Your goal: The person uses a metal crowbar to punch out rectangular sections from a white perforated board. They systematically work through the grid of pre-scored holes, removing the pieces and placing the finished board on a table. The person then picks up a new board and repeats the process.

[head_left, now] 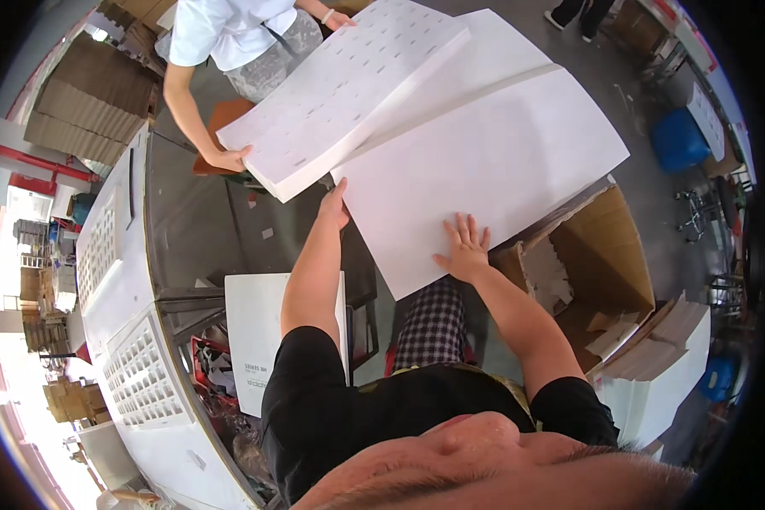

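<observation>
In front of me lies a large white sheet (pixel 476 170), wide and flat, with its near edge just over my lap. My left hand (pixel 336 206) is at the sheet's left edge, closed on it, with the fingers partly hidden. Flat on the sheet's near part rests my right hand (pixel 466 248), its fingers spread. Beyond, more white sheets (pixel 493 51) lie under a thick white stack (pixel 357 81) printed with small grey marks. Another person's two hands grip that stack, one at its left corner and one at its far edge.
An open cardboard box (pixel 612 255) stands at my right, beside a pile of folded white cartons (pixel 654 374). At left are a white carton (pixel 255 331) and a long table with white cut-out panels (pixel 149 374). Stacked brown cardboard (pixel 85 102) rises behind.
</observation>
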